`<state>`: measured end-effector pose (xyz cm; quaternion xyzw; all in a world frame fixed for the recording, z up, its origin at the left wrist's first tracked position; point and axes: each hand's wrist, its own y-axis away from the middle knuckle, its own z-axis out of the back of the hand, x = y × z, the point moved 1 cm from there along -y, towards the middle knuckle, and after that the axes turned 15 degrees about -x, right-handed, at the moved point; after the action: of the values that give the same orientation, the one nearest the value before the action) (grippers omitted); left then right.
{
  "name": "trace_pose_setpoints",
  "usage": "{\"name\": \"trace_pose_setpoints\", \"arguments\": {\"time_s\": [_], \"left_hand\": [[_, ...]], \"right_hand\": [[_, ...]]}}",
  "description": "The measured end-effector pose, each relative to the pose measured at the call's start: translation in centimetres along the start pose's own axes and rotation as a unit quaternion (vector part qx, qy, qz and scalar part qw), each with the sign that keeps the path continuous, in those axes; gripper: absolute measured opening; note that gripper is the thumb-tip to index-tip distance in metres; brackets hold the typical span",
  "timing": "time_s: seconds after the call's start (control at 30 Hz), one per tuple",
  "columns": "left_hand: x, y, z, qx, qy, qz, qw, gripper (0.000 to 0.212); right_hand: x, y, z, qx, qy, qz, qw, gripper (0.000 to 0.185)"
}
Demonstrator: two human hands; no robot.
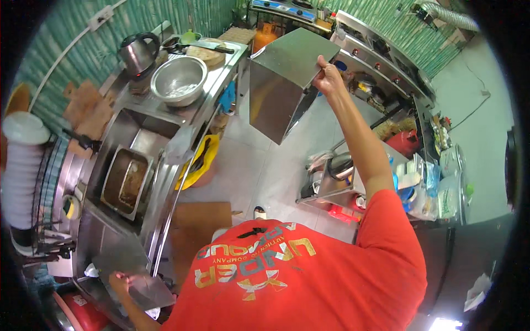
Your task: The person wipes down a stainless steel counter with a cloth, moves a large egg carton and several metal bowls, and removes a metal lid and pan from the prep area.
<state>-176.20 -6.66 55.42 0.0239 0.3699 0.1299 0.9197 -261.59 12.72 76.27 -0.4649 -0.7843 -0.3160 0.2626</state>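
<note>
My right hand [327, 76], arm stretched out, grips the edge of a box-shaped stainless-steel container [275, 99]. That container is held tilted above the tiled floor, between the sink counter and the stove. Low on the left, my left hand [120, 282] holds a flat metal sheet [143, 285] by its face or edge, near the end of the sink counter. Beside it is a steel sink [143, 136], in which a rectangular metal pan [108, 182] holds brownish residue or liquid.
On the counter stand a steel bowl [179, 80], an electric kettle [138, 56] and a knife [215, 46] lying on a round board. A yellow-lined bin [205, 161] stands below. Right are a metal shelf cart [331, 186] and a gas stove [372, 58]. Stacked white dishes [25, 173] stand left.
</note>
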Motion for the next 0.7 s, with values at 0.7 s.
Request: {"name": "trace_pose_setpoints", "arguments": {"time_s": [0.7], "left_hand": [[-7.1, 17.5, -22.3, -0.113, -0.351, 0.076, 0.926, 0.007]], "right_hand": [[3.9, -44.8, 0.5, -0.129, 0.008, -0.058, 0.99, 0.02]]}}
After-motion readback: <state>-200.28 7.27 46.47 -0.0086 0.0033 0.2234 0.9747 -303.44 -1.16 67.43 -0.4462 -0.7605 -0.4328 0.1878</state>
